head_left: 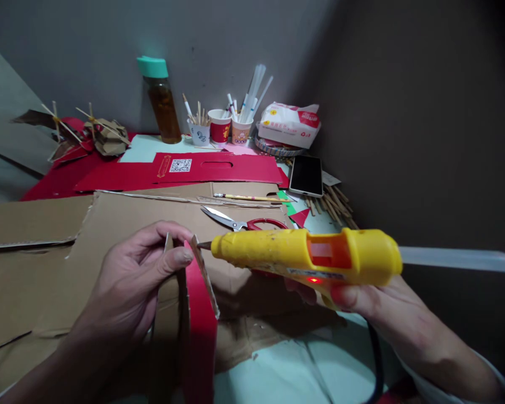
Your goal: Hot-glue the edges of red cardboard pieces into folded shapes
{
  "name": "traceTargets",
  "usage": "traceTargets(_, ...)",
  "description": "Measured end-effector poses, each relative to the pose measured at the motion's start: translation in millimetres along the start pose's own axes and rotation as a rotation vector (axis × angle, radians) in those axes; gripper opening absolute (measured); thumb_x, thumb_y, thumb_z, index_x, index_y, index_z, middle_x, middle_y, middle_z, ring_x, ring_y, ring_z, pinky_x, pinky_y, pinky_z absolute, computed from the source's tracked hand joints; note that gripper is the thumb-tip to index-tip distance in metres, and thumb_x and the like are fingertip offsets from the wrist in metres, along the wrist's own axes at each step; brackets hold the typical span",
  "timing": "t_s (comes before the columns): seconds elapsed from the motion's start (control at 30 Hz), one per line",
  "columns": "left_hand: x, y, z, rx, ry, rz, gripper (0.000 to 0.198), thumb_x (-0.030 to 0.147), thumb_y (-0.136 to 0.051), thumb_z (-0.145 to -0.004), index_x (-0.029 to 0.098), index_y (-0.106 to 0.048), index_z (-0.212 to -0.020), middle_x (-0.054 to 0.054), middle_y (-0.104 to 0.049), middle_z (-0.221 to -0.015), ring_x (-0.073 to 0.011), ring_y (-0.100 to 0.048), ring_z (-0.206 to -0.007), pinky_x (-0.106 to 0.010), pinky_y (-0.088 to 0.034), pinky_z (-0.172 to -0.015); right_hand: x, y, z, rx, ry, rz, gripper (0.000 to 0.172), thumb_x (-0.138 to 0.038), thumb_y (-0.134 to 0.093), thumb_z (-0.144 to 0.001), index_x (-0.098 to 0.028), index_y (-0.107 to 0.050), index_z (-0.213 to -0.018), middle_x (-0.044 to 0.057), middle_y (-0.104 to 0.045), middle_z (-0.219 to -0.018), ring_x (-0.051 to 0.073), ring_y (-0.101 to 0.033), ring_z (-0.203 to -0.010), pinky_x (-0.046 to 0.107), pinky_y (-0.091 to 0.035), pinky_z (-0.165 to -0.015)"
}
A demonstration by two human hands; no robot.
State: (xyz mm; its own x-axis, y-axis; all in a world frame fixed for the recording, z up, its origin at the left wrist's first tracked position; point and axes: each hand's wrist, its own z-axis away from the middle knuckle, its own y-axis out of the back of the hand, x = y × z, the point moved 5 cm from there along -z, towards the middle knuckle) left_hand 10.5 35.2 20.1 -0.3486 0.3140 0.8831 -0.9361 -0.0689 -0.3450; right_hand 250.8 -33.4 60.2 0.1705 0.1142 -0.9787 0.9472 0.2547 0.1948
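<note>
My left hand (138,275) pinches a folded strip of red cardboard (201,336) near its top end, thumb on the red face. The strip hangs down toward the lower edge of the view, and its brown cut edge faces right. Wrapped round the handle of a yellow hot glue gun (269,249), my right hand (357,303) holds it level. The gun's metal nozzle points left and meets or nearly meets the strip's top edge. A red light glows on its side, and a clear glue stick (458,259) juts from the back. Scissors (239,221) with red handles lie just behind.
Brown cardboard sheets (126,219) cover much of the table, with a pencil (252,197) on them. Farther back are a red card sheet (252,168), a tea bottle (162,106), paper cups (220,126), a tissue pack (290,126) and a phone (306,175). A wall rises behind.
</note>
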Motion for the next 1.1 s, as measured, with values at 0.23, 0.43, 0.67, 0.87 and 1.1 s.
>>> traceTargets(0.23, 4, -4.2, -2, -0.011, -0.041, -0.048, 0.025, 0.029, -0.089, -0.059, 0.023, -0.076, -0.08, 0.001, -0.066, -0.064, -0.0157, -0.063, -0.056, -0.021, -0.052, -0.044, -10, -5, -8, -0.1, 0.009, 0.04, 0.023, -0.053, -0.064, -0.095, -0.057, -0.071, -0.116, -0.014, -0.077, -0.102, 0.015, -0.07, -0.111, 0.02, -0.051, -0.101)
traceTargets(0.43, 5, -1.1, -1, -0.021, -0.137, -0.112, 0.023, 0.024, -0.093, -0.047, 0.019, -0.075, -0.062, 0.002, -0.066, -0.063, -0.0083, -0.056, -0.052, -0.013, -0.049, -0.045, -14, -4, -9, -0.087, 0.052, 0.13, 0.028, -0.055, -0.064, -0.094, -0.045, -0.075, -0.117, -0.007, -0.076, -0.076, 0.017, -0.073, -0.102, 0.019, -0.053, -0.093)
traceTargets(0.67, 5, -0.1, -3, -0.053, -0.174, -0.143, 0.017, 0.025, -0.09, -0.057, 0.022, -0.077, -0.068, 0.003, -0.067, -0.069, -0.0101, -0.06, -0.059, -0.014, -0.053, -0.053, -2, 4, 1, 0.051, 0.062, 0.109, 0.017, -0.047, -0.073, -0.09, -0.036, -0.079, -0.102, -0.007, -0.081, -0.091, 0.017, -0.078, -0.089, 0.012, -0.059, -0.069)
traceTargets(0.87, -2, 0.2, -4, -0.075, -0.107, -0.138, 0.022, 0.029, -0.092, -0.055, 0.023, -0.076, -0.069, 0.001, -0.068, -0.068, -0.0114, -0.06, -0.055, -0.017, -0.051, -0.049, 4, 4, 7, 0.077, 0.058, 0.114, 0.016, -0.042, -0.072, -0.091, -0.037, -0.079, -0.105, -0.007, -0.08, -0.084, 0.016, -0.078, -0.075, 0.016, -0.061, -0.065)
traceTargets(1.1, 1, -1.0, -2, -0.07, -0.123, -0.17, 0.021, 0.026, -0.092, -0.054, 0.022, -0.076, -0.066, 0.0, -0.069, -0.068, -0.0129, -0.062, -0.06, -0.018, -0.052, -0.053, 15, 7, 10, 0.054, 0.024, 0.058, 0.026, -0.029, -0.071, -0.091, -0.036, -0.076, -0.116, -0.005, -0.079, -0.092, 0.017, -0.077, -0.081, 0.018, -0.059, -0.068)
